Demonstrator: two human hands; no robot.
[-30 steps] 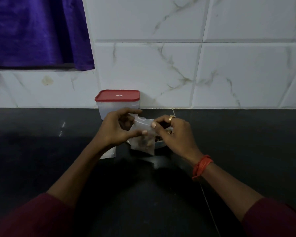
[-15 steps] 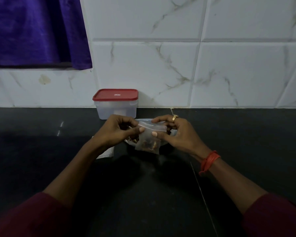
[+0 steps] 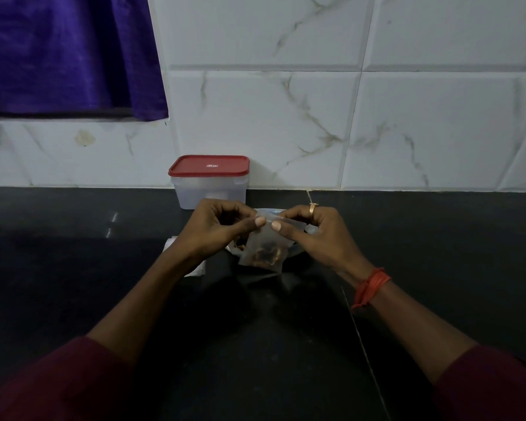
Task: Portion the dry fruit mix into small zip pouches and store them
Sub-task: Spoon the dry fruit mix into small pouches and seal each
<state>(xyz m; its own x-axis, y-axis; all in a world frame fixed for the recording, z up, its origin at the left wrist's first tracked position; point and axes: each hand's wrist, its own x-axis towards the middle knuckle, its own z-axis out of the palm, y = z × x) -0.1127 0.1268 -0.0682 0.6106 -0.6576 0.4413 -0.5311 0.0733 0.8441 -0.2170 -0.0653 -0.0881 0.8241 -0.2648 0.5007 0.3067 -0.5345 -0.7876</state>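
A small clear zip pouch (image 3: 264,250) with brown dry fruit in its bottom hangs between my hands above the black counter. My left hand (image 3: 216,229) pinches the pouch's top edge from the left, thumb on the front. My right hand (image 3: 313,235), with a ring, pinches the same top edge from the right. The two thumbs nearly meet at the zip strip. Behind the pouch a plate or bowl (image 3: 308,230) of the mix is mostly hidden by my hands.
A clear plastic box with a red lid (image 3: 209,182) stands against the marbled tile wall behind my hands. Some white pouches or paper (image 3: 196,270) lie under my left wrist. A purple curtain (image 3: 67,56) hangs at the upper left. Black counter (image 3: 438,253) spreads on both sides.
The pouch and both hands have dropped slightly and my thumbs have drawn closer together along the pouch's top edge. The view shifted a little.
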